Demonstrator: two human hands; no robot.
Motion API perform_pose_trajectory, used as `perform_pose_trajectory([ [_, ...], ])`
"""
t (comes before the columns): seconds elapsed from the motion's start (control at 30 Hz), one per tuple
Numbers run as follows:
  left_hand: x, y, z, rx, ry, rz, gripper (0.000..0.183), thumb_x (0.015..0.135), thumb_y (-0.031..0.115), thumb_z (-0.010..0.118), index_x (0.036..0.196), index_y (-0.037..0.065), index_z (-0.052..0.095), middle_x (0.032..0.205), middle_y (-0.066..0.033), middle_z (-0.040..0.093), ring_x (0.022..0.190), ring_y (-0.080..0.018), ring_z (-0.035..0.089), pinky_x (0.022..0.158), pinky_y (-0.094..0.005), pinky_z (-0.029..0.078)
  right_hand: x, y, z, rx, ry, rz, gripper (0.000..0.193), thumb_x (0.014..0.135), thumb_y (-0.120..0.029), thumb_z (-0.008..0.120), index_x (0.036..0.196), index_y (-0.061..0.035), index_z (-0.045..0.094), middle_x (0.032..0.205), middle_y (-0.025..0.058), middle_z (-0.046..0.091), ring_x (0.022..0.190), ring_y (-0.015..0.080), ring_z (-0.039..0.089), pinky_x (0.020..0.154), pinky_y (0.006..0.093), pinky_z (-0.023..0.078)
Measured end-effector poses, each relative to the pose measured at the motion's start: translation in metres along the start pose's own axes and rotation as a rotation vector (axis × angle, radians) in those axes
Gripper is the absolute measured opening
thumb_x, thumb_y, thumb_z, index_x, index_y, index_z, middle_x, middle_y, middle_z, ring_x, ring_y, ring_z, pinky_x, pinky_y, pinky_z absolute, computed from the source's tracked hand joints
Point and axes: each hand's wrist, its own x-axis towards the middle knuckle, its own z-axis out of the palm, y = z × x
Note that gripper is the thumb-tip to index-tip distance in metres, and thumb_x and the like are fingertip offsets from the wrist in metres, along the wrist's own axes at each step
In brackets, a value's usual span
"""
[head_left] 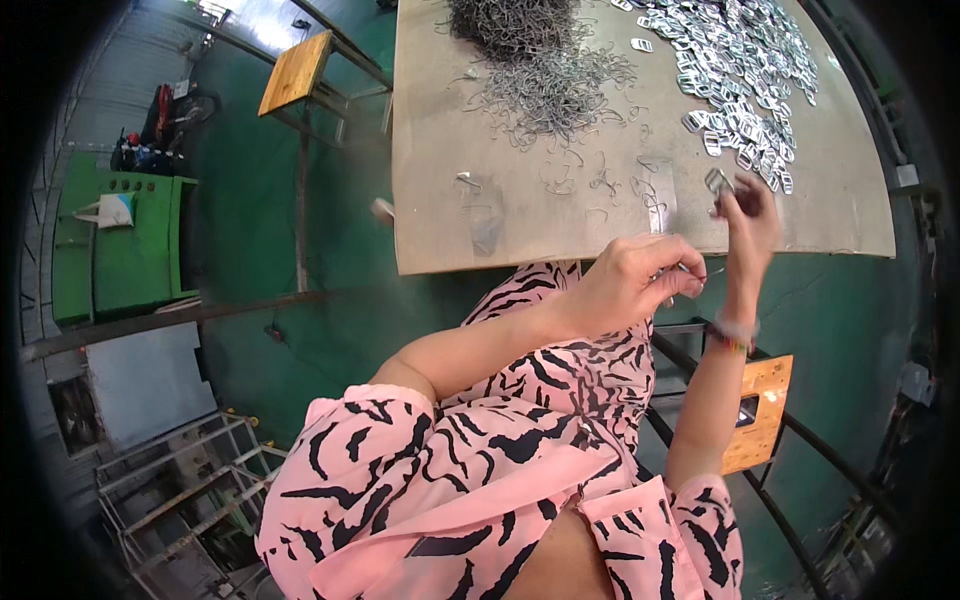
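Note:
My left hand (650,268) is at the table's near edge, thumb and fingers pinched together on a thin bent wire (716,271) whose end sticks out to the right. My right hand (750,218) is raised just to the right of it, slightly blurred, with a silver metal buckle (716,181) between thumb and fingertips. Beyond that hand lies a large heap of similar flat metal buckles (745,75). A tangled pile of bent wire hooks (550,85) spreads over the middle of the table, several loose ones lying nearer to me.
The brown-topped table (430,150) has its near edge just in front of my lap. A wooden stool (297,72) stands to the left, and another wooden seat (762,412) is by my right forearm. Further left are a green machine cabinet (120,240) and a motorcycle (165,125).

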Motion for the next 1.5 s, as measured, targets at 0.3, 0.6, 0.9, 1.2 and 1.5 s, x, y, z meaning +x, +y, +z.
perform_pose_trajectory([
  [0.3,0.013,-0.001,0.008,0.070,0.007,0.074,0.008,0.081,0.006,0.063,0.085,0.002,0.058,0.074,-0.0078,0.064,0.071,-0.0192,0.064,0.062,-0.0293,0.048,-0.095,-0.090,-0.007,0.137,0.167,-0.058,0.016,0.074,0.011,0.064,0.089,0.0060,0.062,0.080,0.0087,0.063,0.066,0.0118,0.058,0.056,0.0226,0.049],
  [0.6,0.000,-0.022,-0.004,0.237,0.002,0.137,0.015,0.076,0.010,0.068,0.088,0.003,0.061,0.078,-0.0082,0.063,0.073,-0.0241,0.061,0.068,-0.0334,0.046,-0.100,-0.079,0.003,0.343,0.179,0.030,0.015,0.073,0.015,0.060,0.086,0.0069,0.060,0.080,0.0112,0.061,0.062,0.0152,0.058,0.055,0.0226,0.047],
  [0.9,0.016,-0.100,-0.146,0.925,0.366,-0.224,0.012,0.078,0.013,0.064,0.082,0.002,0.068,0.079,-0.0127,0.065,0.069,-0.0233,0.063,0.064,-0.0316,0.048,-0.101,-0.071,-0.008,0.365,0.076,0.036,0.017,0.073,0.016,0.058,0.086,0.0055,0.060,0.077,0.0090,0.058,0.060,0.0134,0.056,0.052,0.0225,0.047],
  [1.2,0.047,-0.133,-0.156,1.221,0.147,-0.324,0.017,0.073,0.021,0.069,0.081,0.006,0.068,0.082,-0.0135,0.065,0.076,-0.0285,0.063,0.070,-0.0396,0.049,-0.101,-0.076,-0.015,0.337,0.101,0.058,0.017,0.073,0.016,0.058,0.086,0.0049,0.060,0.077,0.0082,0.058,0.061,0.0124,0.056,0.053,0.0218,0.048],
  [1.5,0.051,-0.084,-0.166,0.952,0.195,-0.184,0.012,0.072,0.011,0.069,0.081,0.005,0.068,0.077,-0.0127,0.066,0.070,-0.0227,0.064,0.064,-0.0334,0.049,-0.117,-0.086,-0.017,0.339,0.117,0.044,0.016,0.073,0.015,0.059,0.086,0.0050,0.060,0.076,0.0079,0.058,0.060,0.0128,0.056,0.053,0.0222,0.047],
])
